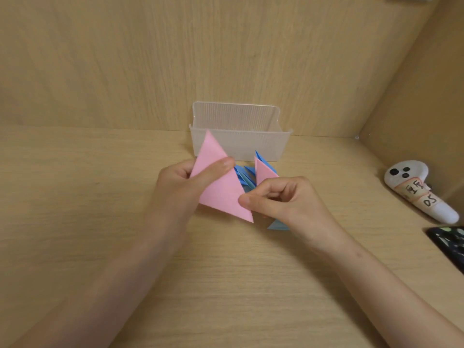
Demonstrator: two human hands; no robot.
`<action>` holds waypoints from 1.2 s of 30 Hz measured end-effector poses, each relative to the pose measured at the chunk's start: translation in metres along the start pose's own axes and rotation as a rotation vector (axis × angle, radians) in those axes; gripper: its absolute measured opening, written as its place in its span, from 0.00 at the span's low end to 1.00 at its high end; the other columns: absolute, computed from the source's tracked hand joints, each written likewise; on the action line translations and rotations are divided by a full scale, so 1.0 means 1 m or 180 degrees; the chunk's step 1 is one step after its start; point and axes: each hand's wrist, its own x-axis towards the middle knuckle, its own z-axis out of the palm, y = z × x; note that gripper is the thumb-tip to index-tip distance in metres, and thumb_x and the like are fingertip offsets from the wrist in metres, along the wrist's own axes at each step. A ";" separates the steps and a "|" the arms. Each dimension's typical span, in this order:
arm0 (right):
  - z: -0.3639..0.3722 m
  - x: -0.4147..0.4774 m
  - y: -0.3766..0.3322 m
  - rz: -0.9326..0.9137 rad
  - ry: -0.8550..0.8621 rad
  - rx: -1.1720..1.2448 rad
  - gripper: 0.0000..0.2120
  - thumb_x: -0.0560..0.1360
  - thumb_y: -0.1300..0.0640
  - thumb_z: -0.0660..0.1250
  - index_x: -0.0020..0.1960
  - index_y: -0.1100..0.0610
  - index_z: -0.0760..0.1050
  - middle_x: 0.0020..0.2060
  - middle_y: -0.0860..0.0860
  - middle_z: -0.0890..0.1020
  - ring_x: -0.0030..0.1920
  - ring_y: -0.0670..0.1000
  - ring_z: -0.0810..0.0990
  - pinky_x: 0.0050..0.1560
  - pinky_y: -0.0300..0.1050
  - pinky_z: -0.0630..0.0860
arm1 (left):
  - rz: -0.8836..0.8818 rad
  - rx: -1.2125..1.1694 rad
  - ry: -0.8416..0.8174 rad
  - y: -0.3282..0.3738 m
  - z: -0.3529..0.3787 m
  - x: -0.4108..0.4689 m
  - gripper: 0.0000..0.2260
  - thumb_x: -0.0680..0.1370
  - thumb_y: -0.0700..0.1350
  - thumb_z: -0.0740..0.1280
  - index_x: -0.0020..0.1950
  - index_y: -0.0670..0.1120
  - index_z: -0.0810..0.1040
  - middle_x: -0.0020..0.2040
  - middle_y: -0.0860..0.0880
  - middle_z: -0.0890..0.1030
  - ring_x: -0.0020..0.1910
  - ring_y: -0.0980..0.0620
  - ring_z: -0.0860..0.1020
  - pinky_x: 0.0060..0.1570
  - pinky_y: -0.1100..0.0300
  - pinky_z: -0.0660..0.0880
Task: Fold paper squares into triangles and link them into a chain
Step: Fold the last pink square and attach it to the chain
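My left hand (180, 187) grips a large pink paper triangle (221, 194), its thumb lying across the front face and one point standing up in front of the box. My right hand (283, 199) has curled fingers pinching a chain of folded triangles; a smaller pink triangle (265, 172) sticks up from it, with blue triangles (244, 177) fanned behind. The right thumb touches the large pink triangle's right edge. A blue corner (276, 225) shows below my right hand on the desk.
A translucent ribbed plastic box (241, 131) stands against the back wall of the wooden desk (226, 272). At the right lie a white controller (421, 190) with a handwritten label and a black phone (449, 243). A side wall closes in the right.
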 end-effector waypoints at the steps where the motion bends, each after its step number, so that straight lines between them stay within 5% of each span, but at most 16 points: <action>1: 0.000 0.000 0.001 0.0020 -0.0020 -0.0054 0.06 0.71 0.65 0.72 0.35 0.60 0.80 0.29 0.45 0.82 0.32 0.40 0.77 0.38 0.32 0.71 | -0.0014 -0.0035 0.0050 0.001 -0.003 0.003 0.07 0.70 0.47 0.73 0.39 0.44 0.83 0.36 0.48 0.84 0.34 0.53 0.80 0.37 0.59 0.76; 10: -0.003 0.002 0.004 0.0033 -0.0124 -0.0094 0.05 0.72 0.64 0.71 0.37 0.64 0.81 0.35 0.53 0.85 0.36 0.45 0.79 0.42 0.35 0.74 | -0.0011 -0.0057 0.0183 0.004 -0.005 0.004 0.08 0.70 0.49 0.72 0.37 0.45 0.81 0.33 0.50 0.83 0.33 0.53 0.80 0.37 0.58 0.76; 18: -0.003 0.000 -0.003 -0.0003 -0.0230 -0.0091 0.05 0.73 0.66 0.69 0.38 0.64 0.81 0.37 0.55 0.85 0.34 0.44 0.79 0.36 0.28 0.71 | 0.0187 -0.0143 0.0480 0.003 -0.004 0.005 0.08 0.72 0.46 0.72 0.34 0.46 0.79 0.30 0.53 0.80 0.30 0.57 0.77 0.27 0.69 0.71; 20: -0.006 0.001 -0.002 0.0010 -0.0263 -0.0182 0.05 0.73 0.65 0.70 0.38 0.63 0.82 0.37 0.54 0.86 0.35 0.45 0.80 0.39 0.32 0.73 | 0.0177 -0.0141 0.0499 0.002 -0.003 0.004 0.09 0.72 0.46 0.72 0.34 0.46 0.79 0.29 0.53 0.80 0.29 0.58 0.76 0.27 0.69 0.71; 24: -0.009 0.002 0.001 0.0030 -0.0266 -0.0634 0.05 0.72 0.61 0.72 0.38 0.58 0.83 0.38 0.52 0.86 0.39 0.52 0.77 0.46 0.57 0.75 | 0.0155 -0.0247 0.0702 0.006 -0.010 0.010 0.08 0.72 0.48 0.72 0.37 0.45 0.80 0.36 0.49 0.81 0.33 0.56 0.77 0.32 0.66 0.74; 28: -0.014 0.003 -0.006 0.0044 0.0087 -0.0491 0.08 0.73 0.62 0.70 0.36 0.56 0.81 0.37 0.54 0.85 0.36 0.47 0.77 0.35 0.38 0.71 | 0.0077 -0.0051 0.0510 0.005 -0.008 0.007 0.09 0.71 0.49 0.73 0.36 0.45 0.80 0.38 0.47 0.81 0.36 0.53 0.77 0.37 0.60 0.72; 31: -0.014 0.003 -0.011 0.0041 0.0368 -0.0223 0.05 0.70 0.54 0.72 0.36 0.52 0.82 0.40 0.61 0.83 0.37 0.47 0.77 0.38 0.41 0.73 | 0.0071 0.0095 0.0349 0.001 0.001 0.000 0.10 0.70 0.49 0.73 0.35 0.42 0.80 0.35 0.46 0.81 0.35 0.52 0.76 0.39 0.58 0.70; 36: -0.002 0.002 -0.004 -0.0011 0.0212 -0.0051 0.08 0.63 0.52 0.73 0.38 0.56 0.82 0.35 0.55 0.83 0.36 0.49 0.76 0.34 0.37 0.70 | 0.0118 0.0168 -0.0006 -0.007 0.014 -0.010 0.06 0.72 0.43 0.73 0.34 0.48 0.83 0.31 0.54 0.83 0.30 0.61 0.78 0.29 0.70 0.71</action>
